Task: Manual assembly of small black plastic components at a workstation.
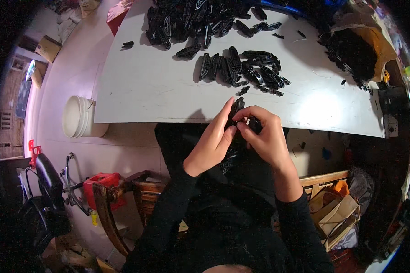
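Just off the table's near edge, my left hand (pixel 209 148) holds an elongated black plastic part (pixel 237 106) between its straight fingers and thumb. My right hand (pixel 268 134) is closed in a pinch against the same part, thumb and forefinger together. More black shows under the curled right fingers; its shape is hidden. Beyond my hands, a small group of similar black plastic parts (pixel 223 67) lies on the white table (pixel 146 91), some in a row and others loosely stacked. Below my hands, more black pieces (pixel 228 161) rest over my dark clothing, partly hidden.
A large heap of black parts (pixel 187 20) covers the table's far side. At the right, an open bag (pixel 382 50) spills black pieces. A white bucket (pixel 77 117) stands left of the table. A wooden chair (pixel 107 218) and a red crate (pixel 102 182) are lower left.
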{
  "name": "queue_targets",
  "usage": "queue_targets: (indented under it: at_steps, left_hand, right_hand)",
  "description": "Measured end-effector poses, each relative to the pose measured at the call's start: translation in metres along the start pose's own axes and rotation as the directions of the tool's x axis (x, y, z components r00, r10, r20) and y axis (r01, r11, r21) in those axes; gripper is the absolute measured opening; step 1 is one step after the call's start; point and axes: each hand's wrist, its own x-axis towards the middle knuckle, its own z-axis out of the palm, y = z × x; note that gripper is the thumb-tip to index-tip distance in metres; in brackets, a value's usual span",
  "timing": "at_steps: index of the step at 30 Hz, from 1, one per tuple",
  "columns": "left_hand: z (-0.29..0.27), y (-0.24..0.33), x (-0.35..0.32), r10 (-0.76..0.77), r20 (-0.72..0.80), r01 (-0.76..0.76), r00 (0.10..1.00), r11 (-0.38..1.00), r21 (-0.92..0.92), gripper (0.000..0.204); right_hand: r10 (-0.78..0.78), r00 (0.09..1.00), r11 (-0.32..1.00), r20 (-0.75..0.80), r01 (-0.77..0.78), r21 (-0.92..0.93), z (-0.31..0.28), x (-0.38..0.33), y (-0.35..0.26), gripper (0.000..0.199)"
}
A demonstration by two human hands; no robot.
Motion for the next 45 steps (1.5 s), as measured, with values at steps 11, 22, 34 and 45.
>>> queue_targets:
  at_steps: [11, 22, 34, 45]
  left_hand:
    - [0.004, 0.014, -0.023, -0.278, 0.082, 0.290, 0.957, 0.921, -0.261, 0.058]
    - [-0.052, -0.016, 0.024, 0.060, -0.276, 0.066, 0.959, 0.902, 0.426, 0.019]
    - [-0.074, -0.063, 0.060, 0.000, -0.446, 0.301, 0.895, 0.738, 0.604, 0.022]
    - [-0.019, -0.001, 0.018, -0.334, -0.130, 0.253, 0.934, 0.871, -0.421, 0.025]
  right_hand:
    - [0.278, 0.947, 0.809, 0.163, -0.322, 0.492, 0.006, -0.014, 0.015, 0.018]
    - [-0.071, 0.993, 0.949, -0.090, 0.040, -0.312, 0.005, 0.008, 0.034, 0.024]
    - [0.264, 0.960, 0.858, 0.096, -0.279, 0.430, -0.004, 0.033, 0.049, 0.016]
    - [0.198, 0.972, 0.833, 0.125, -0.234, 0.501, 0.002, -0.001, 0.017, 0.011]
